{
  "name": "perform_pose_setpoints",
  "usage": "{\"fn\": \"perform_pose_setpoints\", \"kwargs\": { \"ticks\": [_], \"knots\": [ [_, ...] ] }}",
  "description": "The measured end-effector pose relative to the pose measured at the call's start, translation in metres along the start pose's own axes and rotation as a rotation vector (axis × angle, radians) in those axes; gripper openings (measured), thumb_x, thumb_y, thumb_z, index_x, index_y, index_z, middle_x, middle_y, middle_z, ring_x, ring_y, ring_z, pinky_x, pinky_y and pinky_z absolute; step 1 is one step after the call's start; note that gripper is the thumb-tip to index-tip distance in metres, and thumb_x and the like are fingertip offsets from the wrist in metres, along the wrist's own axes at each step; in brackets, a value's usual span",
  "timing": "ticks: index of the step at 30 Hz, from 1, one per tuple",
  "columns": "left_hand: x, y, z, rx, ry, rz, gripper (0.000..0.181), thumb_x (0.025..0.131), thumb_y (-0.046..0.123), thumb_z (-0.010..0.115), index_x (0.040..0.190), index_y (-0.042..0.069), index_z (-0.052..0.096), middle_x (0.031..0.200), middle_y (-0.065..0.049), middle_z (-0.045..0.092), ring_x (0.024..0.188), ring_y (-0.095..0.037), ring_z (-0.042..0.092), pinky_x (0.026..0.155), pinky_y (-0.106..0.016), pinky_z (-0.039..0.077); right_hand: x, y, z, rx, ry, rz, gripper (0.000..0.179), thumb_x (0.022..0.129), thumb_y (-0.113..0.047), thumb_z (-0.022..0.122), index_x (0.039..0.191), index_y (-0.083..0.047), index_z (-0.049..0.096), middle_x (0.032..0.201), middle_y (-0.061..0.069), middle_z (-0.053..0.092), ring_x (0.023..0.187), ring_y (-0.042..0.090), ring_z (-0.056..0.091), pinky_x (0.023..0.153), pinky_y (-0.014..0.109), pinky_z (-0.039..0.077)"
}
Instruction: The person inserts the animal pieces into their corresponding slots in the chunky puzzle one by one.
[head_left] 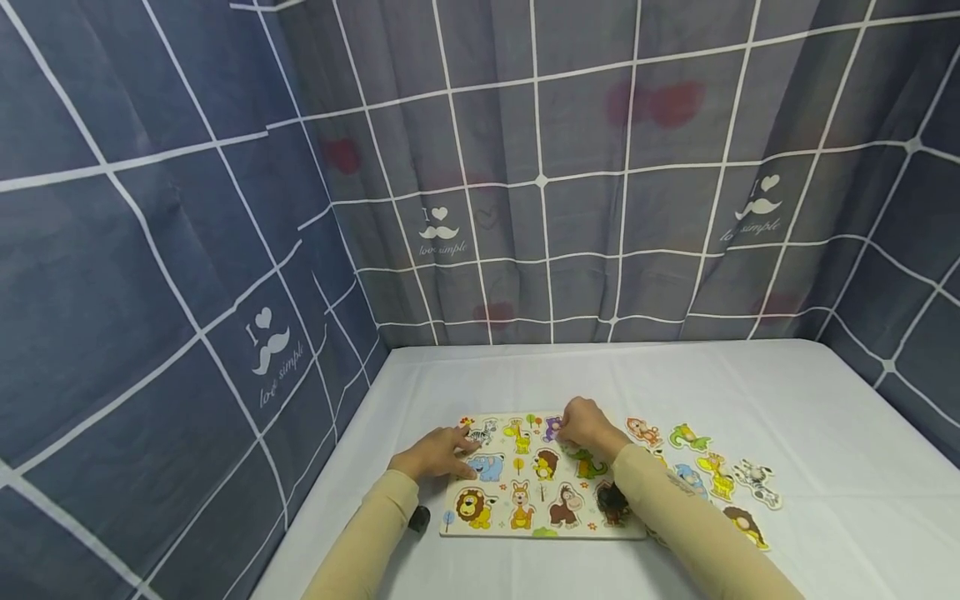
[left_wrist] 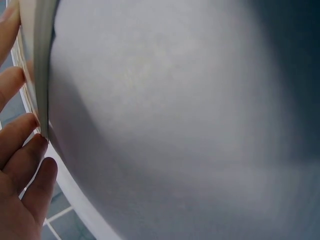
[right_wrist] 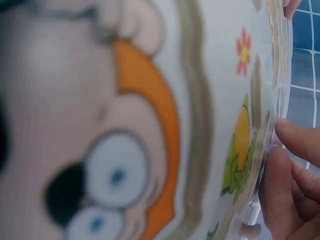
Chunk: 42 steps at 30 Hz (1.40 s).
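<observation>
Purple piece (head_left: 552, 428) pinched by bent right hand (head_left: 592, 428); left hand (head_left: 433, 454) spread on board (head_left: 501, 500).

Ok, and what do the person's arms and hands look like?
The left sleeve and right sleeve are long, snug and pale yellow. The right one bears a small greyish marking. The left hand and right hand wear no gloves.
</observation>
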<state>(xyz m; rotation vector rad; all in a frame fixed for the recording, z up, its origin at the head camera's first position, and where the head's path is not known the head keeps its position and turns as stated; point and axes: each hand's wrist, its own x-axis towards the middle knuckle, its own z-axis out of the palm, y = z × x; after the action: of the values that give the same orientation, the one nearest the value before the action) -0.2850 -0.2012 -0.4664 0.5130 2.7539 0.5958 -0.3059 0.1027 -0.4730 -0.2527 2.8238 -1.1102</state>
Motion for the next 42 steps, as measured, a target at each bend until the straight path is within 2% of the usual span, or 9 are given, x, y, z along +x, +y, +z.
{"fn": "perform_pose_setpoints", "kwargs": {
  "ticks": [4,9,11,17,26,35,42],
  "knots": [
    [0.0,-0.001,0.001,-0.006,0.003,0.001,0.06,0.076,0.034,0.086,0.13,0.017,0.067,0.156,-0.016,0.044,0.146,-0.044,0.037,0.119,-0.058,0.031,-0.004,0.004,-0.005,0.005,-0.021,-0.056,0.046,0.081,-0.003,0.075,0.049,-0.014,0.044,0.042,-0.004,0.042,0.041,0.009,0.033,0.041,0.02,0.031],
    [0.0,-0.002,0.002,-0.009,0.011,0.001,0.059,0.076,0.034,0.086,0.129,0.017,0.068,0.156,-0.015,0.045,0.145,-0.043,0.037,0.119,-0.058,0.031,-0.008,0.007,-0.014,-0.014,-0.028,-0.099,0.031,0.081,-0.006,0.078,0.058,-0.01,0.058,0.052,0.001,0.054,0.047,0.01,0.044,0.049,0.022,0.037],
    [0.0,-0.002,0.003,-0.007,0.012,-0.005,0.059,0.076,0.034,0.086,0.129,0.018,0.068,0.156,-0.015,0.045,0.145,-0.043,0.037,0.119,-0.058,0.031,-0.009,0.01,-0.017,-0.012,-0.026,-0.095,0.023,0.082,-0.006,0.078,0.065,-0.007,0.064,0.057,0.003,0.059,0.05,0.011,0.049,0.051,0.024,0.04],
    [-0.001,-0.001,0.003,-0.009,0.01,-0.012,0.058,0.076,0.034,0.086,0.129,0.018,0.069,0.156,-0.014,0.045,0.146,-0.044,0.036,0.119,-0.059,0.03,-0.013,0.02,-0.024,0.005,-0.034,-0.07,0.011,0.084,-0.008,0.077,0.078,-0.004,0.069,0.07,0.004,0.065,0.058,0.015,0.058,0.055,0.026,0.048],
    [-0.001,-0.003,0.004,-0.014,0.013,-0.009,0.058,0.076,0.034,0.086,0.128,0.018,0.069,0.156,-0.014,0.045,0.146,-0.044,0.036,0.119,-0.059,0.03,-0.021,0.032,-0.037,0.03,-0.013,-0.076,0.011,0.085,-0.01,0.076,0.088,0.0,0.072,0.082,0.007,0.069,0.063,0.014,0.06,0.056,0.027,0.052],
    [-0.003,-0.001,0.002,-0.027,0.022,0.007,0.058,0.075,0.032,0.087,0.128,0.016,0.069,0.155,-0.016,0.045,0.145,-0.045,0.037,0.119,-0.059,0.031,-0.027,0.051,-0.054,0.016,0.005,-0.044,0.01,0.086,-0.011,0.076,0.084,-0.002,0.071,0.077,0.006,0.066,0.064,0.015,0.057,0.055,0.027,0.051],
    [-0.001,0.002,0.0,-0.027,0.012,-0.001,0.058,0.075,0.033,0.087,0.128,0.016,0.069,0.156,-0.015,0.044,0.146,-0.045,0.036,0.119,-0.059,0.03,-0.036,0.069,-0.072,0.008,0.012,0.004,0.012,0.087,-0.011,0.074,0.09,0.0,0.071,0.074,0.006,0.066,0.063,0.015,0.059,0.057,0.026,0.052]
  ]
}}
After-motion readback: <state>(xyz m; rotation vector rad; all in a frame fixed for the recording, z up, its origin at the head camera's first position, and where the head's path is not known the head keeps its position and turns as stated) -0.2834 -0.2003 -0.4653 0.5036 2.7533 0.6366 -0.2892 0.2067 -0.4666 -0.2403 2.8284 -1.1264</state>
